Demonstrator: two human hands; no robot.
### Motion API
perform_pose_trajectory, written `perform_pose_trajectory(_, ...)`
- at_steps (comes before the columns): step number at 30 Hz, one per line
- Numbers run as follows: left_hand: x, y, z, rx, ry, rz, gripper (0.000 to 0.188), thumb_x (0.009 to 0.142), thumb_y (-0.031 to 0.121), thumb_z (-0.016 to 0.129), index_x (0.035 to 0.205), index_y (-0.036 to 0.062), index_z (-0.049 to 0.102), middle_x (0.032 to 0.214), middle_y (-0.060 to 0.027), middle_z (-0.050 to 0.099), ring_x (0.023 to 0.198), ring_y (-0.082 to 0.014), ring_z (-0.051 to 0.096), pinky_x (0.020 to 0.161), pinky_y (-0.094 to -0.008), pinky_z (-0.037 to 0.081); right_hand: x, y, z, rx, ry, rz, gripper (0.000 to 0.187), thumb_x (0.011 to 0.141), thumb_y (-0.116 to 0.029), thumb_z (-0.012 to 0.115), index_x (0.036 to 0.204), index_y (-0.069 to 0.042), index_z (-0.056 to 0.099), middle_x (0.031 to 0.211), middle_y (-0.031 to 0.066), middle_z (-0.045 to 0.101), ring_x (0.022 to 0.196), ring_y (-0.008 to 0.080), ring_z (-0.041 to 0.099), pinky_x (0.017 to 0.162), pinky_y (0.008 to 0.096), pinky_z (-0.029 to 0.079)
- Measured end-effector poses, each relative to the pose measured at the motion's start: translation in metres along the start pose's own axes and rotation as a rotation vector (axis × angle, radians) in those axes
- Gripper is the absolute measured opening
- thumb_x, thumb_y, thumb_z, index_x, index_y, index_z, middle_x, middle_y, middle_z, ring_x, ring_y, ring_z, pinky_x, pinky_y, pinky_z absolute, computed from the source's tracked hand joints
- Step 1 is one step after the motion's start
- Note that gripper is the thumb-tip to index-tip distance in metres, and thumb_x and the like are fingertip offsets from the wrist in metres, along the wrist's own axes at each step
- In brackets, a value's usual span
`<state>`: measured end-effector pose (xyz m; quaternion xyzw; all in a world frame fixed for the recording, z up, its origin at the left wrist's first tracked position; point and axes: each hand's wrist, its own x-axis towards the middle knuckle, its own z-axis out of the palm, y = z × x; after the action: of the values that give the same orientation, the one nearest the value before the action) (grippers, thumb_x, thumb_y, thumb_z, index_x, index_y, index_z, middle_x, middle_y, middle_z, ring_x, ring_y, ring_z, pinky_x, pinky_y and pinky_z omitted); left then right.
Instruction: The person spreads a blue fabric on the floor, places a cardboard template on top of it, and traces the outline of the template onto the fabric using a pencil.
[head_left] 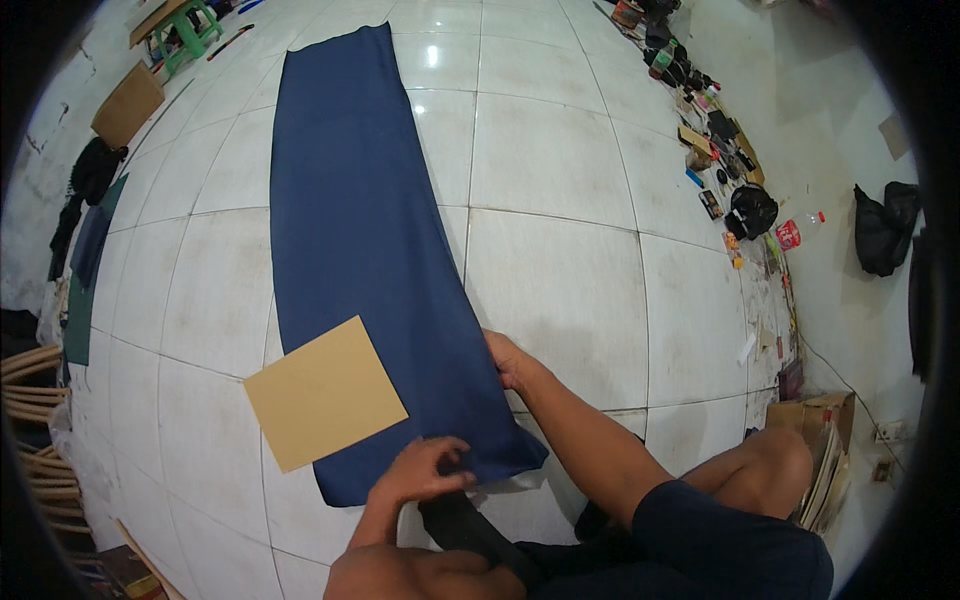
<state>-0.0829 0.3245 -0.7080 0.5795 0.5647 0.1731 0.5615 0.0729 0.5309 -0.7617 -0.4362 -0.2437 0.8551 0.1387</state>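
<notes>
Blue sheet [350,200] (tan board [326,393] overlapping); left hand [425,470] at near end, fingers half-curled, empty; right hand [504,360] at edge, grip unclear.

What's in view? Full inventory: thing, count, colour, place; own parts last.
Fabric strip: one, dark blue, centre floor
Rectangular sheet: one, tan, over strip's near left edge
Floor tiles: many, off-white, underneath
Stand: one, green, top left
Cardboard piece: one, brown, upper left
Rods: several, tan, left edge
Plastic bottle: one, clear with red cap, by right wall
Bag: one, black, hung on right wall
Small clutter: too many to count, mixed, along right wall
Cardboard box: one, brown, lower right
Knee: one, bare, lower right
Left grip: one, bare, at strip's near end
Right grip: one, bare, at strip's right edge
</notes>
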Motion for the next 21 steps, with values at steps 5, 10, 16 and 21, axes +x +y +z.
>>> perform_pose_trajectory(5, 0.093, -0.028, -0.043, 0.375, 0.842, 0.109, 0.058, 0.098, 0.046, 0.062, 0.147, 0.0148, 0.055, 0.151, -0.0233, 0.050, 0.141, -0.0427, 0.045, 0.120, -0.0564, 0.026, 0.003, 0.007, 0.003, -0.259, 0.099, -0.117, 0.023, 0.101, -0.027, 0.064, 0.109, -0.006, 0.067, 0.096, 0.0076, 0.069, 0.086, 0.0150, 0.065, 0.072, 0.0303, 0.055)
perform_pose_trajectory(10, 0.136, -0.061, -0.032, 0.684, 0.601, -0.039, 0.073, 0.100, 0.061, 0.051, 0.159, 0.0203, 0.040, 0.169, -0.0210, 0.022, 0.156, -0.0425, 0.017, 0.125, -0.0604, 0.008, 0.000, -0.006, -0.047, -0.571, 0.614, -0.527, 0.016, 0.095, -0.019, 0.068, 0.094, -0.003, 0.066, 0.083, 0.0017, 0.063, 0.078, 0.0113, 0.055, 0.073, 0.0281, 0.046)
perform_pose_trajectory(16, 0.135, -0.066, -0.030, 0.683, 0.685, 0.031, 0.075, 0.093, 0.060, 0.061, 0.155, 0.0211, 0.047, 0.167, -0.0202, 0.028, 0.155, -0.0399, 0.023, 0.125, -0.0593, 0.010, -0.030, 0.001, -0.097, -0.586, 0.835, -0.500, 0.020, 0.094, -0.019, 0.068, 0.096, 0.000, 0.065, 0.083, 0.0073, 0.065, 0.079, 0.0158, 0.059, 0.073, 0.0322, 0.048)
perform_pose_trajectory(21, 0.128, -0.049, -0.034, 0.678, 0.730, 0.078, 0.073, 0.088, 0.053, 0.068, 0.147, 0.0136, 0.055, 0.151, -0.0197, 0.048, 0.137, -0.0381, 0.045, 0.116, -0.0573, 0.027, -0.003, -0.043, -0.136, -0.883, 0.521, -0.356, 0.031, 0.092, -0.033, 0.069, 0.094, -0.002, 0.070, 0.084, 0.0052, 0.066, 0.077, 0.0149, 0.058, 0.072, 0.0324, 0.048)
